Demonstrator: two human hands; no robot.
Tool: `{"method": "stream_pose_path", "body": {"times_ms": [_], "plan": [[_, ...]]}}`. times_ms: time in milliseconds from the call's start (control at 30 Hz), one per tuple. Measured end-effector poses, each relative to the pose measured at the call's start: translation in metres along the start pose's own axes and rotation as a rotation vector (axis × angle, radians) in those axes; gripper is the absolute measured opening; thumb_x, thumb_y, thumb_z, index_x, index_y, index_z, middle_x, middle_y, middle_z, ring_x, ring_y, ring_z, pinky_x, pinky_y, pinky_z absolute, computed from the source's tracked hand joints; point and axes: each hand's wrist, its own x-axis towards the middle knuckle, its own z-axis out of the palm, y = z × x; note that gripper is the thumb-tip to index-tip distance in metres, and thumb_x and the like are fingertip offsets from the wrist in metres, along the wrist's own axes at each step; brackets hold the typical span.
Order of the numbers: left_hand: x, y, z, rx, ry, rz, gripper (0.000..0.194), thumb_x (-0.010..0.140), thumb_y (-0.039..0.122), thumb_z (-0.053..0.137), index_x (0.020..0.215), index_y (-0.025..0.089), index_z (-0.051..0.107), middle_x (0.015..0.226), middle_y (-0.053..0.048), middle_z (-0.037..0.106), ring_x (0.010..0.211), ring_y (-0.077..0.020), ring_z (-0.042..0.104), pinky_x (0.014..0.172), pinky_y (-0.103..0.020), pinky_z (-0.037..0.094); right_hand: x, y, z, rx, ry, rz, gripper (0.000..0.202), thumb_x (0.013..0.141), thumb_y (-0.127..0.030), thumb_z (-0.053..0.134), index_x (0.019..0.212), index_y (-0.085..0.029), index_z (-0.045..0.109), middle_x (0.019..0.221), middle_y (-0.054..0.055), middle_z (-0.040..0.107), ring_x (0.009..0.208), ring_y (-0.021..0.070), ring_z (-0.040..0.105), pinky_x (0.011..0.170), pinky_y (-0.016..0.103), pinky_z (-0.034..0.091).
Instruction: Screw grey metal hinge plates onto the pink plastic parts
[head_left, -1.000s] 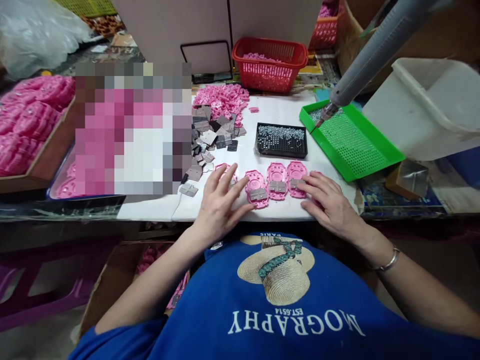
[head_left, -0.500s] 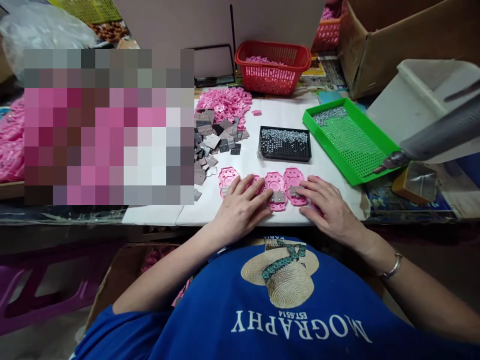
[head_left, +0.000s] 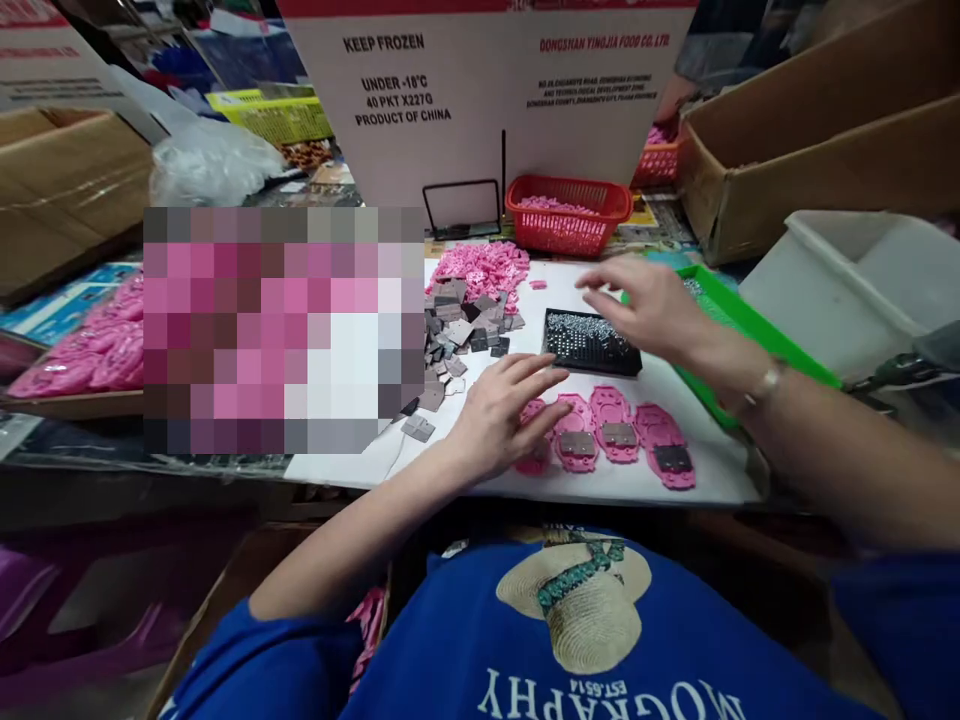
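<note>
In the head view, a row of several pink plastic shells (head_left: 613,404) lies near the table's front edge. Grey metal plates (head_left: 577,445) rest in some of them, and the rightmost shell holds a darker plate (head_left: 673,459). My left hand (head_left: 491,415) is spread over the row's left end, fingers apart, partly covering shells there. Behind the row stands a black perforated tray (head_left: 596,360) with many small screws (head_left: 585,328). My right hand (head_left: 651,308) hovers above that tray's right side, thumb and forefinger apart, nothing visible between them.
A pile of grey plates (head_left: 457,330) and small pink parts (head_left: 484,268) lies left. At right are a green tray (head_left: 787,345), a powered screwdriver (head_left: 911,362) and a whitish bin (head_left: 847,280). A red basket (head_left: 570,230) stands behind. A blurred block covers the left.
My right hand has left the right end of the shell row and risen to the screw tray, uncovering the rightmost shell. My left hand stays over the row. The view has tilted up.
</note>
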Motion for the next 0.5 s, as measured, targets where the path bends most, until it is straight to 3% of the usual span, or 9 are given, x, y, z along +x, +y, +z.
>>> {"method": "stream_pose_path", "body": {"times_ms": [167, 233, 333, 433, 500], "plan": [[0.03, -0.013, 0.01, -0.179, 0.258, -0.02, 0.015, 0.094, 0.023, 0.061, 0.105, 0.016, 0.067, 0.106, -0.01, 0.072, 0.1, -0.0187, 0.066, 0.089, -0.038, 0.053, 0.126, 0.053, 0.031, -0.125, 0.046, 0.306, 0.032, 0.093, -0.015, 0.044, 0.113, -0.013, 0.068, 0.116, 0.012, 0.069, 0.11, 0.0235, 0.063, 0.104, 0.042, 0.046], [0.03, -0.019, 0.015, -0.187, 0.289, -0.005, 0.013, 0.094, 0.02, 0.059, 0.103, 0.016, 0.067, 0.1, -0.01, 0.073, 0.094, -0.0182, 0.066, 0.085, -0.037, 0.053, 0.158, 0.075, 0.04, -0.207, -0.046, 0.42, 0.033, 0.095, -0.014, 0.042, 0.118, -0.013, 0.065, 0.123, 0.013, 0.065, 0.119, 0.0248, 0.058, 0.109, 0.044, 0.041], [0.025, -0.025, 0.016, -0.202, 0.25, 0.012, 0.014, 0.092, 0.017, 0.06, 0.103, 0.013, 0.067, 0.099, -0.011, 0.073, 0.09, -0.0182, 0.066, 0.081, -0.036, 0.053, 0.186, 0.106, 0.053, -0.261, -0.194, 0.529, 0.026, 0.096, -0.024, 0.052, 0.116, -0.014, 0.064, 0.123, 0.013, 0.063, 0.12, 0.0241, 0.057, 0.107, 0.044, 0.044], [0.023, -0.026, 0.014, -0.219, 0.239, 0.011, 0.014, 0.092, 0.017, 0.059, 0.104, 0.012, 0.066, 0.1, -0.012, 0.073, 0.089, -0.0183, 0.065, 0.08, -0.036, 0.054, 0.2, 0.13, 0.066, -0.249, -0.336, 0.588, 0.036, 0.095, -0.037, 0.057, 0.123, -0.015, 0.058, 0.124, 0.01, 0.059, 0.11, 0.0199, 0.06, 0.095, 0.042, 0.053], [0.024, -0.025, 0.012, -0.227, 0.238, 0.0, 0.015, 0.092, 0.017, 0.059, 0.105, 0.012, 0.066, 0.1, -0.011, 0.073, 0.089, -0.0181, 0.065, 0.08, -0.036, 0.054, 0.203, 0.143, 0.073, -0.216, -0.407, 0.591, 0.037, 0.097, -0.036, 0.055, 0.126, -0.013, 0.055, 0.125, 0.01, 0.058, 0.108, 0.0185, 0.06, 0.093, 0.041, 0.053]]}}
